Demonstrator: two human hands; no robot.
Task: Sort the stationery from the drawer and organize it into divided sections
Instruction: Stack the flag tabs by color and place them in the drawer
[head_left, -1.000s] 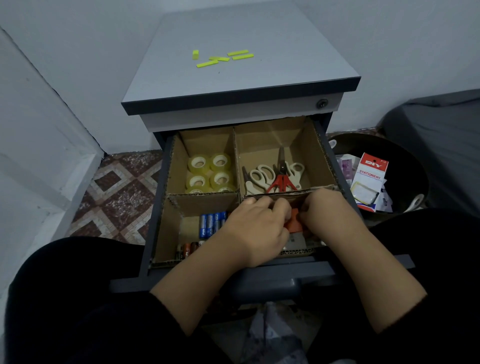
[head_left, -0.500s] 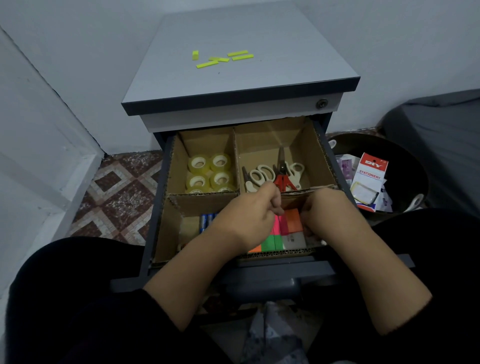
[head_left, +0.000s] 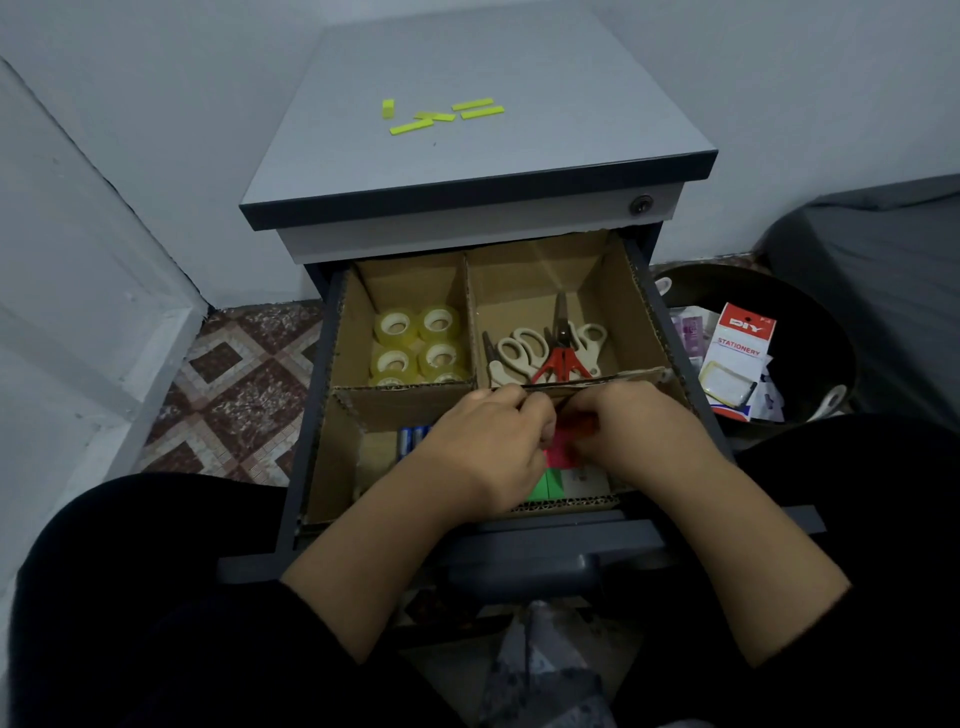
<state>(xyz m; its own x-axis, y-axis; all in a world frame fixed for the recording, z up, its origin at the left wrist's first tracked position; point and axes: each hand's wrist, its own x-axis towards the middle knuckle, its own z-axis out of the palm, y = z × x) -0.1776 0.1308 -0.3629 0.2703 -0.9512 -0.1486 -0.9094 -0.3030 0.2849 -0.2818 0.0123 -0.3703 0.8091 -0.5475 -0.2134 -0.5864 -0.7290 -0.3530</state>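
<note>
Drawer (head_left: 670, 332) pulled open, lined with cardboard dividers (head_left: 470, 332) making four sections.

Back-left section: clear tape rolls (head_left: 418, 345), packed together. Back-right section: scissors (head_left: 550, 351), several cream-handled pairs plus one red-handled, overlapping. Front-left section: blue batteries (head_left: 410, 439) lying side by side, partly hidden by left forearm.

Front-right section: sticky notes (head_left: 558, 470), pink pad on top, green and pale pads just below toward the drawer front, mostly covered by the hands.

Left hand (head_left: 485, 449) over front-right section, fingers curled, fingertips at the pink pad's left edge; grip looks like a pinch on the notes, contact itself partly hidden. Right hand (head_left: 631, 436) mirrored on the pad's right side, fingers curled down onto the pink and red paper, also pinching. Hands almost touching each other above the pad, just in front of the cross divider.

Cabinet top (head_left: 571, 104): loose yellow-green strips (head_left: 444, 115) scattered near the back centre.

Right of cabinet, on the floor: dark round basin (head_left: 831, 338) holding a red-and-white "DIY STATIONERY" pack (head_left: 740, 358) and other small packets, unreadable.

Patterned tile floor (head_left: 239, 384) at left. Black-clad knees at bottom of frame.
</note>
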